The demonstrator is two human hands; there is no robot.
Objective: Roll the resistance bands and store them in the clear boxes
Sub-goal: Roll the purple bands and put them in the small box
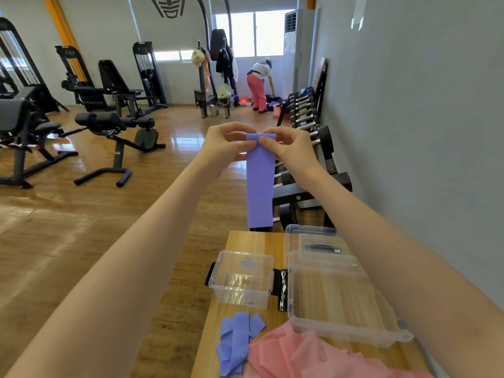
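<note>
The wooden table [253, 241] is sitting close to the grey wall on the right, its left edge dropping off to open wood floor, and that is where the free room is lying. A dumbbell rack [308, 148] is standing just beyond the table's far end. Both arms are reaching out over the table, well above it. The left hand [226, 144] and right hand [289, 148] are meeting at the top of a purple resistance band [260, 184], fingers curled, thumbs and fingertips pinching its folded upper edge from either side. The band is hanging straight down, its lower end ending just above the table's far edge. Below, a small clear box [241, 279] is sitting open near the table's left edge, a larger clear box [341, 298] just beside it toward the wall, and a third clear box [313, 238] behind. Loose purple bands [237, 342] and pink bands [300, 356] are lying in a heap at the near end.
</note>
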